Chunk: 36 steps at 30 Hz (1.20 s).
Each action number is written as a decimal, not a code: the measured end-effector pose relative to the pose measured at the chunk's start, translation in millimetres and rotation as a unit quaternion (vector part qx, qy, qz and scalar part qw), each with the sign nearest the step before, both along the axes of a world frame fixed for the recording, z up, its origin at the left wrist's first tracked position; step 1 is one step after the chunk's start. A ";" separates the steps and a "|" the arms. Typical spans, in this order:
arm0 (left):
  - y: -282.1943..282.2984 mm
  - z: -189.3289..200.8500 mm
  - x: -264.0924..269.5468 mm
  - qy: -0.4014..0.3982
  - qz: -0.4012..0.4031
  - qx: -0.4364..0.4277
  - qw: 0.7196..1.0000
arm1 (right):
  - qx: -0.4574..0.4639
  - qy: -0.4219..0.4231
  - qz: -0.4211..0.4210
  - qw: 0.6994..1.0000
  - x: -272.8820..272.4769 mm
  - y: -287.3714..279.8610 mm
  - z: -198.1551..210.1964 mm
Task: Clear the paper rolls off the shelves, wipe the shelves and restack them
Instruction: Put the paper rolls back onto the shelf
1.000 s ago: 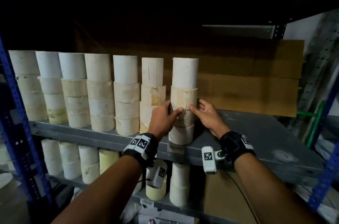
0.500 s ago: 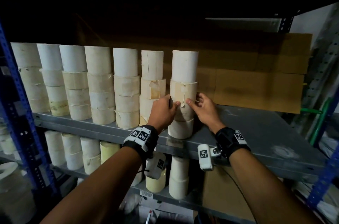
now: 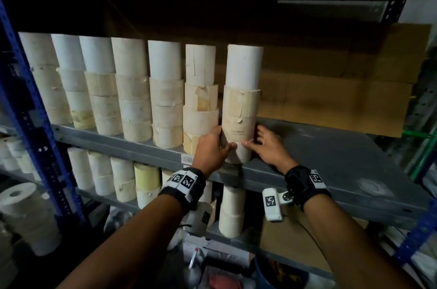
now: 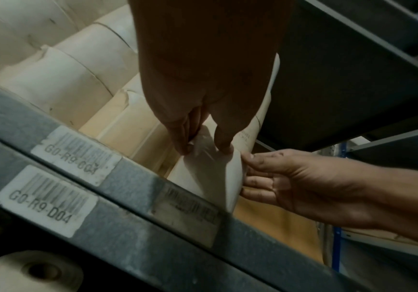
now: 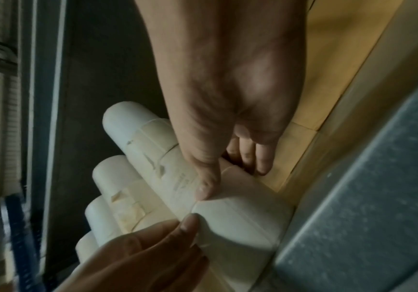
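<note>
A stack [image 3: 241, 104] of paper rolls is held between both hands on the grey shelf [image 3: 331, 153], close to its front edge. The left hand [image 3: 211, 149] is wrapped round the stack's left side, with the thumb laid across the front at the seam above the bottom roll [image 3: 238, 157] and the fingers curled behind; from the left wrist the fingertips [image 4: 224, 148] are seen pressed on the paper. The right hand [image 3: 267, 146] is set against the stack's right side, its thumb touching the same seam in front and its fingers [image 5: 260, 158] bent round the back, so the stack is gripped from both sides. The two thumbs are nearly met at the front. The stack is seen upright, four rolls tall, a white roll on top. Just to the left of the left hand, six more stacks [image 3: 132, 90] are lined up along the shelf. To the right of the right hand the shelf is backed by cardboard [image 3: 331, 90]. Below the hands, on the lower shelf, further rolls [image 3: 146, 182] are stood. Barcode labels [image 4: 45, 199] are stuck on the shelf's front edge, below the left hand.
</note>
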State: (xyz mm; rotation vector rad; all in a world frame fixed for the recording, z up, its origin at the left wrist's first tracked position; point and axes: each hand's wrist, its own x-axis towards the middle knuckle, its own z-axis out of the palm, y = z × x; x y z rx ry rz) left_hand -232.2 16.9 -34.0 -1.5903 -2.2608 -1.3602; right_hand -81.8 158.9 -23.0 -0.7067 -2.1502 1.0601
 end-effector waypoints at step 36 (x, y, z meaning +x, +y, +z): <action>-649.2 -315.7 -144.6 -0.257 0.297 -0.395 0.830 | 0.069 -0.386 0.352 0.850 -227.6 -538.6 -347.5</action>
